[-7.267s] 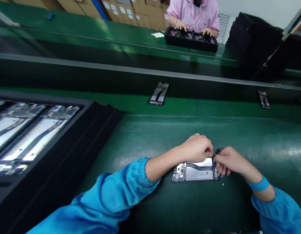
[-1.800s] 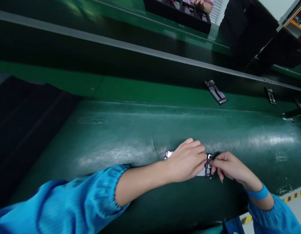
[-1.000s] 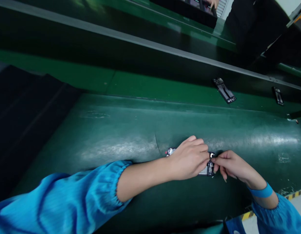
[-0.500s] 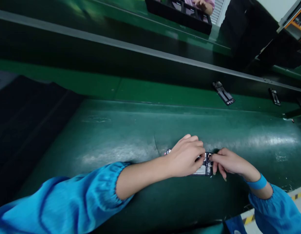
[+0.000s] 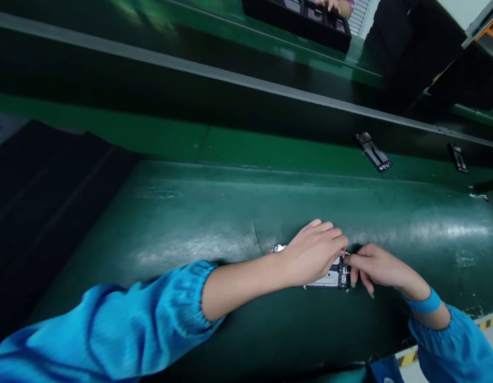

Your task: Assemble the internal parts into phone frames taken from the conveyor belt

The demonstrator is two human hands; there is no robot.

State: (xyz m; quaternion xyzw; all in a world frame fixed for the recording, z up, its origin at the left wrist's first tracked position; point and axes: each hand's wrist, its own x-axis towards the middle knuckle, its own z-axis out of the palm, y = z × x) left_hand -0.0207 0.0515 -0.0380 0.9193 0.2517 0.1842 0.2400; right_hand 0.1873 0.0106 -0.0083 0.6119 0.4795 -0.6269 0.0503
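Note:
An opened phone [image 5: 329,281] lies flat on the green bench, its metal frame and small circuit parts showing. Over its middle lies my left hand [image 5: 314,252], the fingers curled down to a pinch near the top right corner. Whatever those fingertips hold is hidden. My right hand [image 5: 376,267] grips the phone's right end between thumb and forefinger, while its other fingers hang down off the edge. A blue band [image 5: 424,301] circles the right wrist.
Two more opened phones, one nearer [image 5: 374,152] and one further right [image 5: 458,158], lie on the green strip [image 5: 246,143] behind the bench. Dark sheeting [image 5: 50,213] covers the left side. Beyond a grey rail [image 5: 230,78], another person's hand [image 5: 329,5] is over a black tray [image 5: 298,26].
My left hand has slid a little to the right across the phone, its fingertips now closer to the right end. My right hand stays at that end. The view has shifted slightly.

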